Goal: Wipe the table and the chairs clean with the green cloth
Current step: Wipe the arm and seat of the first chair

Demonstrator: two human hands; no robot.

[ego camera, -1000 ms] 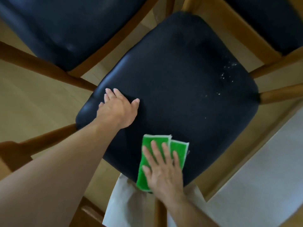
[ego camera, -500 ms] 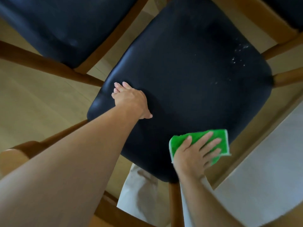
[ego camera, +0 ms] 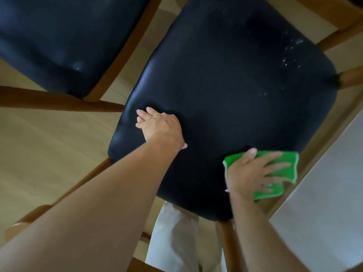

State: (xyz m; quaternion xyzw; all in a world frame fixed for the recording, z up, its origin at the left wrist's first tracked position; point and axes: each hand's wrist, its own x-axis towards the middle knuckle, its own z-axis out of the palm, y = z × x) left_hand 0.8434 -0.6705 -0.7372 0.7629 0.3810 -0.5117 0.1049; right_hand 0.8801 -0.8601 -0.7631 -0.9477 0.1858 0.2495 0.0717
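A chair with a black padded seat (ego camera: 225, 91) and a wooden frame fills the middle of the view. White crumbs (ego camera: 290, 55) dot the seat's far right part. My left hand (ego camera: 161, 128) rests flat on the seat's near left part, fingers straight. At the seat's near right edge my right hand (ego camera: 253, 173) presses the folded green cloth (ego camera: 282, 173) down with spread, straight fingers. The cloth sticks out past the fingertips toward the right.
A second black-seated chair (ego camera: 49, 36) stands at the upper left, close beside the first. Wooden chair rails (ego camera: 59, 101) cross the light wood floor (ego camera: 39, 154). A pale grey surface (ego camera: 324, 203) with a wooden edge lies at the right. Light trousers (ego camera: 172, 238) show below the seat.
My right hand has slid the green cloth from the seat's near middle edge to its right edge. The left hand stays on the seat; the view has shifted closer.
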